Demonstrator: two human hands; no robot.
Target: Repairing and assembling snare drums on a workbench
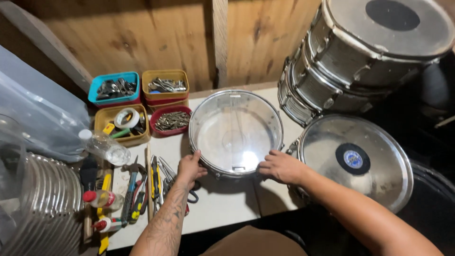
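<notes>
Head view: your left hand (190,167) and right hand (279,167) each grasp the near rim of the snare drum (235,132), which lies flat on the white table (222,204) directly ahead, midway between them.

Shiny metal snare drum (235,132) with glossy clear head on matt white bench (222,201); rough wooden wall (142,38).

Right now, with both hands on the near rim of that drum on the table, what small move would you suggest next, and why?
Probably turn the drum a little. The left hand and right hand both rest on its near rim, so the rest of the rim is out of reach, and the tools lie close by.
</notes>
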